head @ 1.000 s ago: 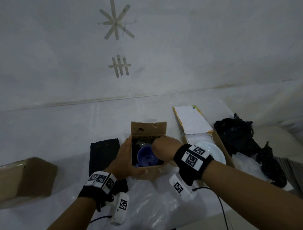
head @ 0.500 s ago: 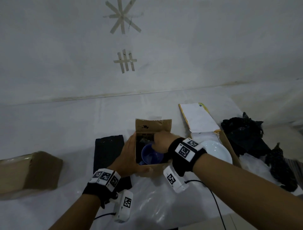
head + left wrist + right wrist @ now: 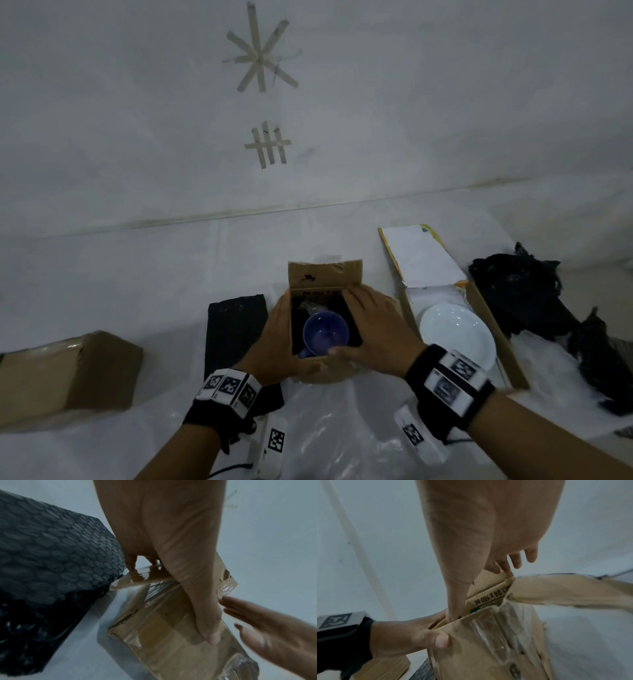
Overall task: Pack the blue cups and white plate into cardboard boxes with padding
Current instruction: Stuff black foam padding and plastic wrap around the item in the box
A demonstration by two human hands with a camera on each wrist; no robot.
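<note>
A blue cup (image 3: 325,332) sits upright inside a small cardboard box (image 3: 325,274) lined with black padding, its far flap standing up. My left hand (image 3: 277,339) grips the box's left wall, thumb on the front wall (image 3: 212,638). My right hand (image 3: 373,325) lies over the right rim with straight fingers, its thumb tucked at the near corner (image 3: 452,615). The white plate (image 3: 457,335) lies in a second, flatter box (image 3: 493,329) to the right, untouched. No other blue cup is in view.
A folded sheet of black bubble wrap (image 3: 236,329) lies just left of the cup box. More black padding (image 3: 520,287) is heaped at the far right. A taped brown box (image 3: 68,373) stands at the left. Clear plastic (image 3: 325,428) lies near me.
My right hand has come up out of the cup box and now lies flat over its right rim. The left hand keeps its hold on the box.
</note>
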